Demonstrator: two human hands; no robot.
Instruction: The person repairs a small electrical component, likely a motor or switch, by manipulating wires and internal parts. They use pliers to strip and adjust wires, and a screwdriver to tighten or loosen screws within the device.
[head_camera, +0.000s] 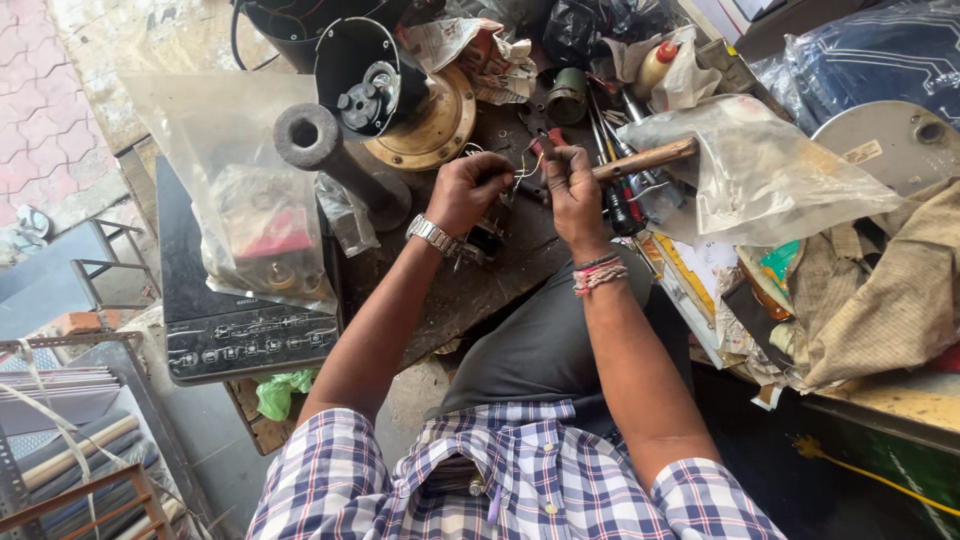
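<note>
Both hands meet over a dark, grimy workbench (470, 290). My left hand (468, 188), with a metal wristwatch (432, 235) on its wrist, pinches thin wires (521, 172) that run down to a small part (487, 238) on the bench. My right hand (576, 190), with thread bands on its wrist, grips a small red-handled tool (549, 140) whose tip touches those wires. A wooden tool handle (646, 158) lies just right of my right hand; whether the hand touches it I cannot tell.
A black induction cooktop (240, 335) with a clear bag of parts (255, 215) lies at the left. Behind the hands stand a grey cylinder (312, 140), a brass disc (440, 125) and a black motor housing (362, 75). Screwdrivers (620, 205), plastic bags (770, 175) and cloth (890, 290) crowd the right.
</note>
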